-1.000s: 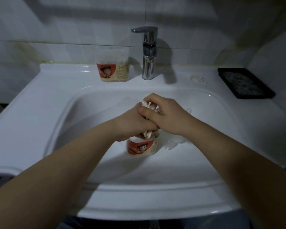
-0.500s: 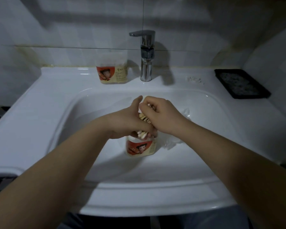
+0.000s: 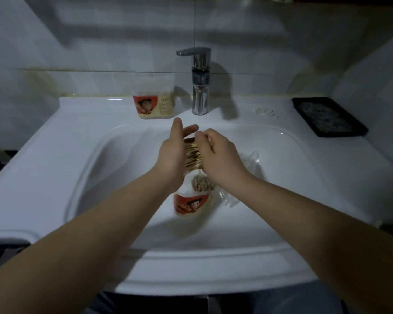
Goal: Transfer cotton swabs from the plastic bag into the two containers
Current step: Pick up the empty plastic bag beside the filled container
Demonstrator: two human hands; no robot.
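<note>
Now the left hand (image 3: 171, 155) is flat: its fingers, curled over the load a second ago, stand straight and press the palm against one side of the bundle of cotton swabs (image 3: 192, 156). The right hand (image 3: 220, 152) grips the other side with fingers curled round it. With that, the wooden sticks show bare between the two palms, where a second ago only white tips showed between the clasped hands. The bundle sits just above the near container (image 3: 192, 203), which stands upright in the basin of the sink (image 3: 114, 168) and already shows a cluster of swab tips at its mouth (how full it is cannot be read in this light). The plastic bag (image 3: 250, 159) lies crumpled in the basin behind the right wrist, apart from the bundle. The second container (image 3: 154, 105) stands on the ledge beside the faucet (image 3: 200, 87), untouched by either hand. Judgement: swabs are out of the bag and being squared up for lowering into the near container; a loose flat palm risks sticks fanning out into the basin.
</note>
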